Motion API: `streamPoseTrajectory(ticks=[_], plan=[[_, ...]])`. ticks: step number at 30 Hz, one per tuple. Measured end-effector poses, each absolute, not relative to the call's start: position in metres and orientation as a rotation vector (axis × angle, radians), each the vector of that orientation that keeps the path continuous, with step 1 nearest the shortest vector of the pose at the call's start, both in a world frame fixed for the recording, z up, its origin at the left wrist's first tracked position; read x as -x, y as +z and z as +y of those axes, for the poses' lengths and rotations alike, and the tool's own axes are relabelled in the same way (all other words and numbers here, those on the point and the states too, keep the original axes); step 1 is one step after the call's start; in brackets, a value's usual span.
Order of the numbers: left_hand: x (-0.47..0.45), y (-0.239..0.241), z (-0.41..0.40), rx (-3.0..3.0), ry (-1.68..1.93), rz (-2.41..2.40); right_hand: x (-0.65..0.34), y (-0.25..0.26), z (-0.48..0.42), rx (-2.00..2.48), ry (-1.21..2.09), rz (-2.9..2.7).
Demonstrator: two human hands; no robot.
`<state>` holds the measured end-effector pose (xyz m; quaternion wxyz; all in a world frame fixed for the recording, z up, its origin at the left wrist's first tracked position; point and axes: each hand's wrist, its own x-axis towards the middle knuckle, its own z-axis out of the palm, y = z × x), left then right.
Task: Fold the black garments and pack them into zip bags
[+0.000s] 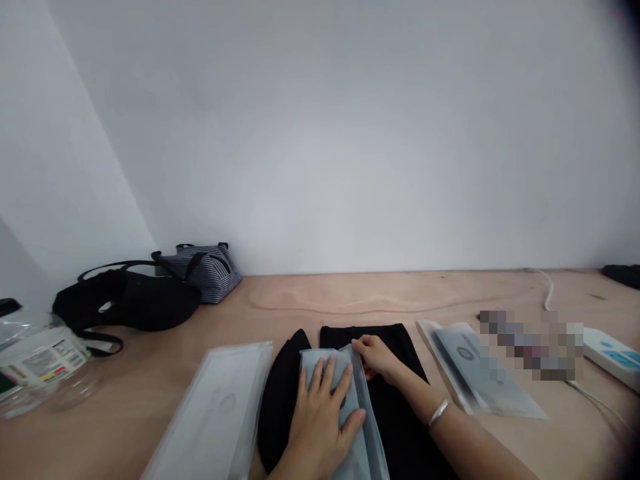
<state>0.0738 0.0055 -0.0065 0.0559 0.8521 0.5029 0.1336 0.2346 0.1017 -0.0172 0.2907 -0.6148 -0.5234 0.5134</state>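
Observation:
A frosted plastic bag (356,437) with something dark inside lies in front of me. My left hand (323,420) rests flat on it, fingers spread. At the bag's upper right edge, my right hand (376,357) pinches the plastic between thumb and fingers. Folded black cloth (405,413) lies beneath my right forearm, and another black cloth piece (280,393) with a curved edge shows left of the bag. Farther left is a stack of similar frosted bags (213,407). To the right lie more frosted bags (480,367), at least one with dark contents and a round printed mark.
At the left stand a clear plastic jar (43,360) with a label, a black bag (135,297) and a striped bag (213,273). A white power strip (613,357) with a cable is at the right, beside a pixelated item (530,347). The wooden table (350,293) meets a white wall.

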Motion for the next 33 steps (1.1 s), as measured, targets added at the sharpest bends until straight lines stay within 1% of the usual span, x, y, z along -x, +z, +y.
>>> streamPoseTrajectory(ticks=[10, 22, 24, 28, 33], plan=[[-0.074, -0.006, 0.005, -2.534, 0.380, 1.549, -0.240, -0.016, 0.072, 1.602, 1.561, -1.296], [-0.076, -0.007, 0.005, -2.487, 0.381, 1.589, -0.243, -0.023, 0.018, 1.616, 1.705, -1.395], [-0.076, -0.007, 0.004, -2.496, 0.381, 1.599, -0.245, -0.022, 0.003, 1.653, 1.637, -1.490], [-0.077, -0.004, 0.004, -2.502, 0.377, 1.612, -0.251, -0.022, -0.025, 1.626, 1.333, -1.762], [-0.077, -0.004, 0.003, -2.504, 0.386, 1.615, -0.261, -0.022, -0.036, 1.632, 1.306, -1.955]])
